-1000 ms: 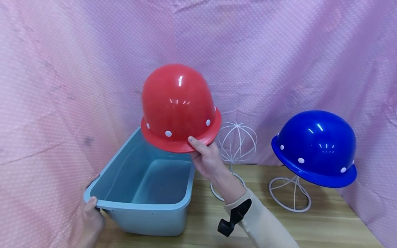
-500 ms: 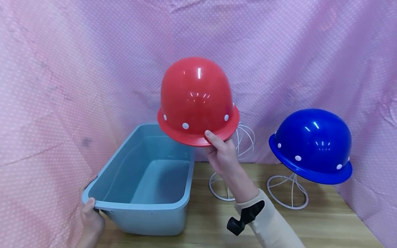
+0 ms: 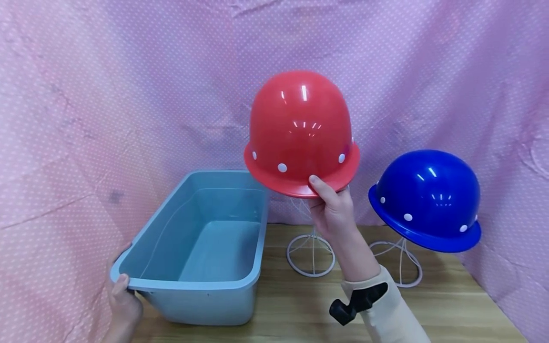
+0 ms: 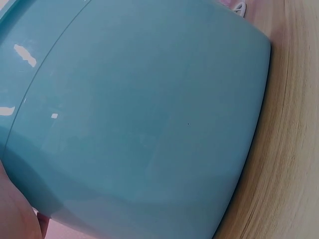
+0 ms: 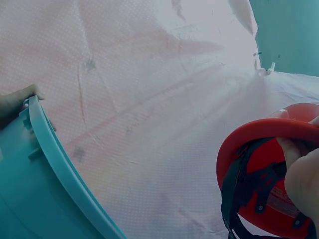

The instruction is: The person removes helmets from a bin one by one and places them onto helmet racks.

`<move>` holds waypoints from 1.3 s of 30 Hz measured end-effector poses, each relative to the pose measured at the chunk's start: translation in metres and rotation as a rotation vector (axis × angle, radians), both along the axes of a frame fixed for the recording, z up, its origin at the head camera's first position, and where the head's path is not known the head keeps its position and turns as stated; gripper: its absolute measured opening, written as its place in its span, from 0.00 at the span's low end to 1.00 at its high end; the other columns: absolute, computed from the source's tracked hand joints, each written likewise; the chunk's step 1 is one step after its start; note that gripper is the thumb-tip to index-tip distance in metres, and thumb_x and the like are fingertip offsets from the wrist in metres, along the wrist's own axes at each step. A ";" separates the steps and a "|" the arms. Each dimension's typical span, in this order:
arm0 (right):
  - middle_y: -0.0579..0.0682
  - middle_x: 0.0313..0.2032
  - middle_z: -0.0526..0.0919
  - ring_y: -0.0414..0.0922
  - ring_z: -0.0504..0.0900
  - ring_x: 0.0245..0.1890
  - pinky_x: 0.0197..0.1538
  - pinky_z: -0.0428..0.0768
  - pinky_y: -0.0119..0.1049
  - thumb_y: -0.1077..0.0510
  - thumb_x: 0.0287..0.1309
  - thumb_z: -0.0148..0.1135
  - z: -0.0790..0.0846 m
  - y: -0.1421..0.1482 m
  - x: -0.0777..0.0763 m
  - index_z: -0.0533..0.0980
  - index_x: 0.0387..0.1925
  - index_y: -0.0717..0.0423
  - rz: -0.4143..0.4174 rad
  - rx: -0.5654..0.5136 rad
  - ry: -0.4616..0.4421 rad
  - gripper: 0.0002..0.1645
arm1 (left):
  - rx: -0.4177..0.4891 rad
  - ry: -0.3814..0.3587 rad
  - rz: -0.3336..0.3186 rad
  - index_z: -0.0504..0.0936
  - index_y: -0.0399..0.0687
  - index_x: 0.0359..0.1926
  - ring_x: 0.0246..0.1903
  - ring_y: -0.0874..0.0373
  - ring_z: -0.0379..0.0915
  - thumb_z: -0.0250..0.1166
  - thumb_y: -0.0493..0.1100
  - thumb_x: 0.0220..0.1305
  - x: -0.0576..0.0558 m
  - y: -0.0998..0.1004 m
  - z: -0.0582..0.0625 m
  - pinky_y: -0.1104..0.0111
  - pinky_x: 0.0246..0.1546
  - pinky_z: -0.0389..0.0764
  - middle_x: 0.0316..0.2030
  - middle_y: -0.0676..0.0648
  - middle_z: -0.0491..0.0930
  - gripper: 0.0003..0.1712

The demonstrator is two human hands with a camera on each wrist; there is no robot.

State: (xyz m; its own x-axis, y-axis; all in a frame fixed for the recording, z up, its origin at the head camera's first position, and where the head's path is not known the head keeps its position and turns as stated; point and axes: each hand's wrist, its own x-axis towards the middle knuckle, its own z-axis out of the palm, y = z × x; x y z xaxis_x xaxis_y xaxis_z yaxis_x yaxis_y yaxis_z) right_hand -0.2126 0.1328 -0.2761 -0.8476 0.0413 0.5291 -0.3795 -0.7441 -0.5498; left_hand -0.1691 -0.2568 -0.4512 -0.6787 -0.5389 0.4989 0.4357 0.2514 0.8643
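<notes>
My right hand (image 3: 334,209) grips the front brim of a red hard hat (image 3: 300,128), thumb on top and fingers underneath. The hat is held up in the air, in front of a white wire stand (image 3: 310,274) whose upper part it mostly hides. In the right wrist view the hat's dark inner straps (image 5: 259,184) show. At the left, my left hand (image 3: 124,302) holds the near left corner of a blue-grey plastic tub (image 3: 188,285), thumb over the rim. The tub's inside is bare. Its outer wall (image 4: 149,109) fills most of the left wrist view.
A blue hard hat (image 3: 429,195) sits tilted on a second white wire stand (image 3: 409,285) at the right. Both stands and the tub rest on a wooden table (image 3: 296,314). A pink dotted curtain (image 3: 206,71) hangs behind and at both sides.
The red hard hat has moved right and slightly up with my right hand, away from above the tub to in front of the wire stand. My left hand keeps its hold on the tub.
</notes>
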 end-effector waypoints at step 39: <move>0.45 0.60 0.81 0.43 0.87 0.60 0.59 0.84 0.34 0.69 0.76 0.52 -0.053 0.055 0.000 0.59 0.72 0.46 -0.015 0.013 -0.089 0.31 | 0.065 -0.013 0.011 0.72 0.55 0.70 0.50 0.64 0.70 0.41 0.43 0.65 -0.004 0.002 0.000 0.71 0.51 0.65 0.51 0.57 0.74 0.33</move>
State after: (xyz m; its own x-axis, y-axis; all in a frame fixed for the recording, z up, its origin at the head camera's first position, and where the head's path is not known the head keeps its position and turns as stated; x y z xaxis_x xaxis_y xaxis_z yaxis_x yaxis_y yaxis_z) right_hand -0.2122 0.1877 -0.3290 -0.8907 0.0482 0.4520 -0.3398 -0.7312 -0.5916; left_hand -0.1728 -0.2547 -0.4507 -0.6788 -0.5775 0.4535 0.4216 0.1992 0.8847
